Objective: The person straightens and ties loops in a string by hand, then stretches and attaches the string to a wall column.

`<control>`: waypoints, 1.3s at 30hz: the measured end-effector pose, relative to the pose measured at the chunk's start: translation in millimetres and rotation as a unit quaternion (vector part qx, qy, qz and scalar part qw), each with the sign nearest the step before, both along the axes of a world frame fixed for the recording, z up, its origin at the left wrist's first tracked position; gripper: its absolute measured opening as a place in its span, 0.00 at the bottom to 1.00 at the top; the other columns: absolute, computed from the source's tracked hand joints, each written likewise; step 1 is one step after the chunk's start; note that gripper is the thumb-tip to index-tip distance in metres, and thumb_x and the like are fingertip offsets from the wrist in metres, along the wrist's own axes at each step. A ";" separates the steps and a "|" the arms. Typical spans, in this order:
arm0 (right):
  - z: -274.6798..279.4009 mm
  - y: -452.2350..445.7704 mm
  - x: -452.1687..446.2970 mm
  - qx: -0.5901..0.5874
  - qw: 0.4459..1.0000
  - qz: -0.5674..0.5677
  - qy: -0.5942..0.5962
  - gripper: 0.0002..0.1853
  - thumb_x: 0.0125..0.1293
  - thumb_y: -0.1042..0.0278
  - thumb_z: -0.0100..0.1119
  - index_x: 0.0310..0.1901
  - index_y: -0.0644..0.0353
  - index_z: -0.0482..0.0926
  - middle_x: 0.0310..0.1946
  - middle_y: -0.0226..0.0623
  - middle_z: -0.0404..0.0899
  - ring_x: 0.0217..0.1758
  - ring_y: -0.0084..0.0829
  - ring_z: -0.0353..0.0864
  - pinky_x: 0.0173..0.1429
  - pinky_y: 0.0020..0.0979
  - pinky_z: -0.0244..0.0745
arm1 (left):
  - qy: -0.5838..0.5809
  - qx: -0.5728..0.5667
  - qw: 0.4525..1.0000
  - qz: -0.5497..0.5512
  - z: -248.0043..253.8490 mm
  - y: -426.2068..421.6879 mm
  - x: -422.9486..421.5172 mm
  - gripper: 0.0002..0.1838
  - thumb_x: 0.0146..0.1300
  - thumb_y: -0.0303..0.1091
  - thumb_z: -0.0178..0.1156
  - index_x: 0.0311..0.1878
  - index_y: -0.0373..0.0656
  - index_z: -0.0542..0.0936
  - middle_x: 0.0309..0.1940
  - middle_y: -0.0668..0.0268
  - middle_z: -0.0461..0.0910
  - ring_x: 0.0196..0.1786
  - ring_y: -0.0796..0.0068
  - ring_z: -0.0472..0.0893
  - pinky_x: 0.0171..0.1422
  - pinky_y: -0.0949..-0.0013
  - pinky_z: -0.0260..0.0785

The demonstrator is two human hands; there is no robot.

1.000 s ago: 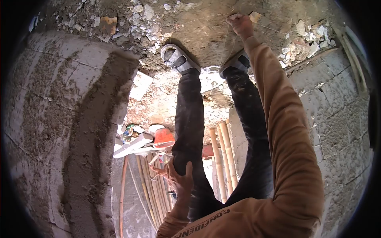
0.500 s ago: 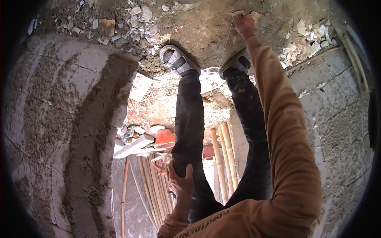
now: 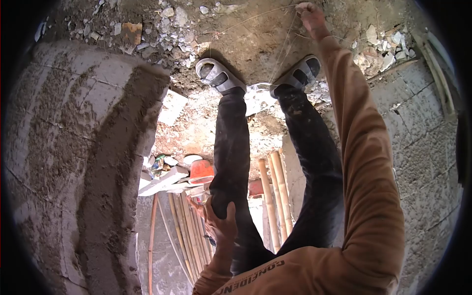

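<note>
My right hand [image 3: 311, 19] is closed in a pinch at the top of the view, close over the dirt ground. A thin string [image 3: 255, 18] runs from its fingertips to the left, and a fainter line drops from near the hand toward my right shoe [image 3: 301, 73]. My left hand [image 3: 222, 223] rests on my left knee [image 3: 223, 196], thumb apart from the fingers, with no object in it. Some of its fingers are hidden behind the knee. The left shoe [image 3: 218, 76] stands on the ground near scattered rubble.
A mortar-smeared block wall [image 3: 64, 147] rises on the left, another block wall [image 3: 423, 132] on the right. Stone rubble [image 3: 172, 34] lies at upper left. Between and beside my legs show an orange bucket [image 3: 201, 171] and bamboo poles [image 3: 268, 201].
My right hand has moved up and slightly right, drawing the string end with it. The right sleeve has shifted right, uncovering more of the right shoe. My left hand stays on the knee.
</note>
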State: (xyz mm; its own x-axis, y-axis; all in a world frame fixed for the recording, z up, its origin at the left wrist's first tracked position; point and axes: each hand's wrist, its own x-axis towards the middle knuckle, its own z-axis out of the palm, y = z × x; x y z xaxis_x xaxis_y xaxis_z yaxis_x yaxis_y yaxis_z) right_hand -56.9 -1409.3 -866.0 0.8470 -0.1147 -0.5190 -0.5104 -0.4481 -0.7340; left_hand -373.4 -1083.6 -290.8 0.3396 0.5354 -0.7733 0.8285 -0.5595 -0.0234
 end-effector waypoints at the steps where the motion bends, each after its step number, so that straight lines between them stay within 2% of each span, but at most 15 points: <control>1: 7.3 4.9 -1.9 0.149 0.986 -0.067 0.035 0.06 0.71 0.63 0.58 0.37 0.52 0.81 0.35 0.27 0.84 0.32 0.26 0.79 0.40 0.35 0.76 | 0.003 -0.005 1.000 0.025 0.0 2.2 -3.1 0.29 0.58 0.38 0.70 0.61 0.33 0.75 0.50 0.45 0.81 0.53 0.45 0.80 0.61 0.52 0.71; 3: 30.9 12.9 -6.8 0.430 0.877 -0.191 0.097 0.07 0.68 0.72 0.57 0.41 0.54 0.84 0.39 0.27 0.86 0.29 0.21 0.77 0.35 0.30 0.76 | 0.006 -0.017 0.997 0.075 -1.6 4.0 -8.9 0.29 0.58 0.38 0.70 0.61 0.34 0.76 0.50 0.45 0.81 0.53 0.45 0.81 0.61 0.52 0.71; 6: 50.7 20.6 -9.7 0.288 0.955 0.036 -0.066 0.07 0.74 0.65 0.59 0.43 0.59 0.79 0.37 0.35 0.82 0.40 0.35 0.83 0.46 0.31 0.76 | 0.015 -0.012 0.996 0.082 -2.4 -2.1 -7.3 0.29 0.57 0.38 0.71 0.60 0.35 0.76 0.51 0.47 0.81 0.54 0.47 0.80 0.62 0.52 0.71; 7: 77.7 34.4 -8.9 0.138 0.977 0.073 -0.143 0.08 0.74 0.61 0.58 0.43 0.55 0.80 0.36 0.36 0.82 0.39 0.40 0.83 0.44 0.36 0.77 | 0.023 -0.009 0.996 0.082 -3.0 -3.4 -4.6 0.30 0.57 0.38 0.72 0.60 0.36 0.76 0.51 0.48 0.81 0.56 0.47 0.80 0.63 0.51 0.70; 9: 162.8 66.5 -13.4 -0.170 0.936 0.138 -0.276 0.09 0.73 0.55 0.58 0.42 0.48 0.81 0.36 0.36 0.82 0.37 0.50 0.83 0.40 0.44 0.79 | 0.056 -0.005 0.995 0.079 -0.7 -5.9 2.1 0.31 0.55 0.39 0.74 0.60 0.38 0.76 0.52 0.50 0.81 0.60 0.46 0.77 0.68 0.48 0.67; 11: 191.9 76.2 -26.6 -0.192 0.931 0.138 -0.277 0.04 0.71 0.64 0.60 0.43 0.50 0.80 0.36 0.39 0.80 0.36 0.49 0.82 0.40 0.42 0.78 | 0.051 -0.004 0.996 0.075 -0.9 -6.6 3.7 0.31 0.55 0.40 0.73 0.60 0.38 0.76 0.52 0.50 0.81 0.59 0.47 0.78 0.66 0.50 0.68; 18: 217.5 90.4 -107.1 -0.048 0.970 0.206 -0.119 0.03 0.66 0.70 0.60 0.39 0.55 0.77 0.33 0.43 0.80 0.36 0.49 0.83 0.39 0.42 0.76 | 0.045 -0.011 0.997 0.068 -1.9 -7.7 -1.1 0.32 0.56 0.43 0.73 0.61 0.38 0.76 0.53 0.48 0.80 0.56 0.46 0.80 0.64 0.50 0.70; 21: 209.5 80.9 -156.7 -0.004 0.935 0.353 0.030 0.02 0.66 0.69 0.58 0.37 0.56 0.77 0.32 0.46 0.82 0.37 0.51 0.84 0.40 0.48 0.77 | 0.024 -0.006 0.998 0.050 -5.0 -8.9 -9.0 0.33 0.56 0.44 0.73 0.61 0.37 0.76 0.53 0.48 0.80 0.56 0.45 0.80 0.64 0.50 0.70; 25: 240.1 86.3 -192.6 0.006 0.972 0.220 0.080 0.05 0.67 0.68 0.57 0.38 0.59 0.77 0.35 0.50 0.84 0.40 0.55 0.84 0.42 0.49 0.77 | 0.025 -0.025 0.997 0.065 -4.4 -5.9 -5.3 0.31 0.59 0.43 0.72 0.61 0.34 0.75 0.55 0.46 0.78 0.59 0.46 0.78 0.65 0.50 0.69; 28: 256.1 89.0 -201.2 0.029 0.991 0.116 0.064 0.08 0.73 0.66 0.57 0.40 0.62 0.76 0.31 0.45 0.83 0.34 0.44 0.84 0.39 0.41 0.77 | 0.017 -0.044 0.993 0.105 -19.7 7.2 -2.2 0.29 0.62 0.41 0.69 0.61 0.35 0.75 0.56 0.46 0.77 0.61 0.47 0.76 0.66 0.52 0.68; 31: 267.7 95.2 -195.0 0.192 0.975 -0.066 0.091 0.09 0.77 0.66 0.56 0.42 0.63 0.74 0.28 0.35 0.79 0.30 0.26 0.79 0.36 0.31 0.74 | -0.030 -0.069 0.994 0.084 -87.3 21.9 33.2 0.25 0.64 0.38 0.67 0.62 0.37 0.76 0.56 0.49 0.77 0.59 0.52 0.77 0.66 0.55 0.69; 33: 281.0 98.5 -182.2 0.225 0.963 -0.101 0.112 0.08 0.77 0.67 0.56 0.43 0.63 0.73 0.28 0.30 0.76 0.30 0.19 0.75 0.35 0.26 0.72 | -0.139 -0.132 0.980 0.047 -158.3 31.2 53.5 0.21 0.67 0.36 0.64 0.60 0.36 0.77 0.55 0.54 0.80 0.55 0.61 0.80 0.61 0.61 0.73; 34: 287.4 98.7 -177.7 0.239 0.956 -0.118 0.123 0.07 0.77 0.68 0.56 0.43 0.63 0.72 0.27 0.27 0.74 0.30 0.16 0.73 0.35 0.23 0.71 | -0.154 -0.163 0.970 0.094 -187.1 26.2 74.6 0.19 0.68 0.34 0.62 0.60 0.36 0.78 0.55 0.55 0.81 0.52 0.62 0.81 0.59 0.62 0.74; 36: 296.4 97.5 -172.3 0.277 0.940 -0.143 0.139 0.07 0.76 0.68 0.58 0.42 0.62 0.73 0.28 0.28 0.76 0.30 0.17 0.74 0.35 0.23 0.71 | -0.226 -0.187 0.946 0.142 -247.7 10.7 105.4 0.17 0.70 0.30 0.57 0.59 0.35 0.78 0.57 0.54 0.80 0.52 0.62 0.82 0.58 0.62 0.75; 39: 316.7 96.3 -164.0 0.312 0.923 -0.160 0.159 0.06 0.76 0.68 0.58 0.42 0.60 0.74 0.28 0.27 0.77 0.30 0.16 0.74 0.35 0.22 0.70 | -0.327 -0.158 0.916 -0.170 -291.6 -19.4 169.7 0.25 0.71 0.29 0.53 0.71 0.40 0.71 0.69 0.49 0.71 0.71 0.49 0.70 0.75 0.53 0.62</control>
